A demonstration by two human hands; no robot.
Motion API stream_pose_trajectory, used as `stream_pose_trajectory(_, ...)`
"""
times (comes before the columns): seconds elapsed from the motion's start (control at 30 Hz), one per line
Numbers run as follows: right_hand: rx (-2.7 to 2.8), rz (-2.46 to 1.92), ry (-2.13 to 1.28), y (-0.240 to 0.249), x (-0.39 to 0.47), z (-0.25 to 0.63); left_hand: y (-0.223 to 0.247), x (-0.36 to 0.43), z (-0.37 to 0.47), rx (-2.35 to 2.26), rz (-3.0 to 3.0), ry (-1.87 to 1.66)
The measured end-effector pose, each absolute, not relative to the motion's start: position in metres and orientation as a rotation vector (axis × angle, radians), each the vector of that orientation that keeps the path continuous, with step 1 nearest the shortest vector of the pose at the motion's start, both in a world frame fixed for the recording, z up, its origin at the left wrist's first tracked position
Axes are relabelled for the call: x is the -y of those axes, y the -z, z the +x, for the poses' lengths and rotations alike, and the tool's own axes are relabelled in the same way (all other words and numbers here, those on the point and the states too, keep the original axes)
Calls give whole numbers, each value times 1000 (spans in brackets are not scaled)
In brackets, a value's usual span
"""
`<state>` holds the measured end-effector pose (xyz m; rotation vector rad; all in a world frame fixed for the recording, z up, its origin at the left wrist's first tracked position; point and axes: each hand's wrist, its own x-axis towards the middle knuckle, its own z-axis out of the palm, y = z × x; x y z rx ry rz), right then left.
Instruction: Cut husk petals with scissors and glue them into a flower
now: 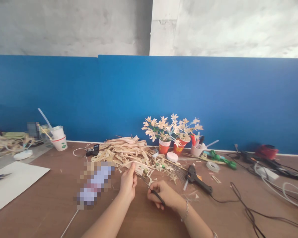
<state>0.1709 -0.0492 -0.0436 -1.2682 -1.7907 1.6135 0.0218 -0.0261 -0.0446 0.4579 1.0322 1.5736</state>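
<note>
My left hand (128, 183) is closed, with the thumb pressed on a pale piece of dried husk (137, 165) that sticks out above it. My right hand (161, 194) grips a pair of scissors (158, 197) with black handles. The blades point up and left toward the husk; whether they touch it I cannot tell. Just beyond both hands lies a heap of dried husk strips (125, 148), with small cut scraps (172, 175) scattered at its right side.
Husk flowers stand in two red paper cups (164, 147) at the back. A black glue gun (197, 180), tape roll (213, 166) and cables (248, 211) lie right. On the left are white paper (15, 185), a blurred-out object (96, 185) and a white cup (59, 142).
</note>
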Motion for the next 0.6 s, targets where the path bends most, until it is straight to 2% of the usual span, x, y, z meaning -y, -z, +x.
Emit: stream_pose_trajectory(0.6,1785,-1308,-1603,39,49,169,48,29,26,-1021,428,-1581)
